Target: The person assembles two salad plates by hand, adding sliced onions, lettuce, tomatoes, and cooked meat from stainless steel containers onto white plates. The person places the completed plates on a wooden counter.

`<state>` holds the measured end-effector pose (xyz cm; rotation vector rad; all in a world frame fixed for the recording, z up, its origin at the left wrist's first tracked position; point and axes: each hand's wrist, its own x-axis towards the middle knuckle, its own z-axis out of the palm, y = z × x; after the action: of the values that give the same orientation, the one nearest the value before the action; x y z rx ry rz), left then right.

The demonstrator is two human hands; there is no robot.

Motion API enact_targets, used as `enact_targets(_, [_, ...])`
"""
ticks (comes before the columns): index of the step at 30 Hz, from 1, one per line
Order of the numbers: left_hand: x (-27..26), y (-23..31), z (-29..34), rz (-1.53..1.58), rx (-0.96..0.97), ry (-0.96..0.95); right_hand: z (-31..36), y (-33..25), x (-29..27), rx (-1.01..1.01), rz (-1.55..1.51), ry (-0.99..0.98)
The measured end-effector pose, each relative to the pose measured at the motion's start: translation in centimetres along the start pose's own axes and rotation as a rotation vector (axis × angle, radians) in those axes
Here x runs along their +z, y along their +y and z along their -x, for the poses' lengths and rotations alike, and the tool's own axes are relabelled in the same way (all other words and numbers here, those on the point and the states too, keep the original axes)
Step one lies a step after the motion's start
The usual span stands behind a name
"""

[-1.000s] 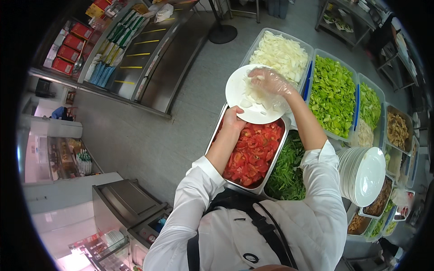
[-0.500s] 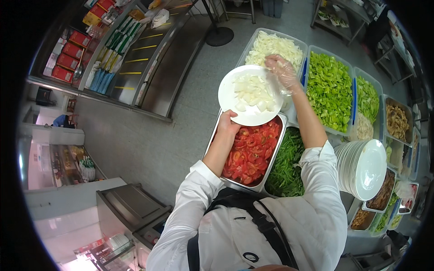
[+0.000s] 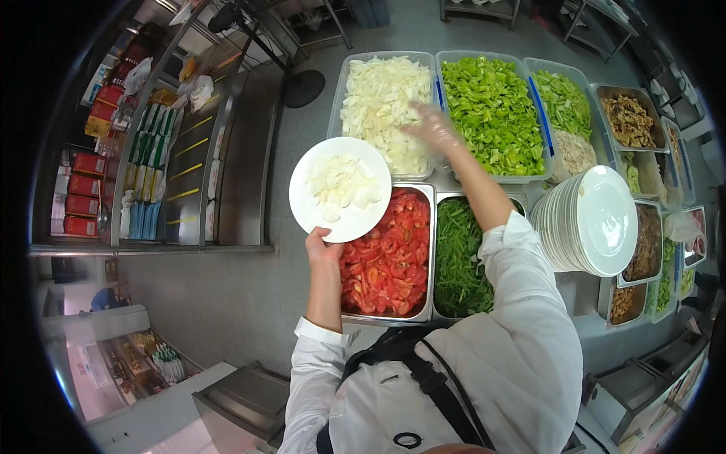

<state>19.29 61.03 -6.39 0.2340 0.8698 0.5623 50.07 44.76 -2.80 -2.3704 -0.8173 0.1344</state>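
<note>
My left hand [image 3: 324,248] grips the near edge of a round white plate [image 3: 302,216], thumb on top. Pieces of cut onion [image 3: 344,185] lie on the plate. The plate hovers over the far left corner of a steel pan of sliced tomatoes [image 3: 389,268]. My right hand [image 3: 436,130], in a clear plastic glove, hangs over the right side of a clear tub [image 3: 338,98] full of cut white onion [image 3: 382,94]. Motion smears its fingers, so what they hold, if anything, cannot be made out.
Right of the onion stands a tub of chopped green peppers [image 3: 495,113]. Leafy greens [image 3: 461,257] fill a pan beside the tomatoes. A leaning stack of white plates [image 3: 605,219] rises near my right arm. Further right are several food pans. A steel shelf [image 3: 242,166] stands left.
My view has turned, so the whole scene shifts. My right hand has left the plate's edge and is now above the onion tub. My left hand still holds the plate.
</note>
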Motion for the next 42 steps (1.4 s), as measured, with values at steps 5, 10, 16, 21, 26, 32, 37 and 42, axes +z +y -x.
enact_targets(5, [-0.2,-0.3,-0.3,-0.002,-0.036,-0.053,4.9,1.9,-9.7,0.498,0.350,-0.187])
enact_targets(10, [1.4,-2.7,0.1,0.000,-0.111,-0.115,9.7,6.7,-8.9,0.626,0.404,-0.201])
enact_targets(16, [6.2,-7.2,0.6,-0.098,-0.163,-0.184,8.6,10.3,-6.8,0.481,0.498,-0.170])
enact_targets(21, [7.2,-10.9,-0.7,-0.106,-0.264,-0.172,6.7,15.0,-5.8,0.386,0.365,-0.064])
enact_targets(26, [8.5,-14.8,-1.8,-0.131,-0.307,-0.234,4.9,16.6,-6.6,0.298,0.181,0.240])
enact_targets(32, [11.4,-18.0,-1.0,-0.117,-0.392,-0.281,4.8,10.2,-10.0,0.011,0.116,0.361])
enact_targets(37, [13.0,-19.2,-1.3,-0.139,-0.413,-0.305,6.6,2.7,-11.2,-0.059,0.179,0.113])
enact_targets(42, [13.6,-18.9,-1.6,-0.142,-0.427,-0.270,7.5,0.4,-10.2,0.055,0.281,-0.107])
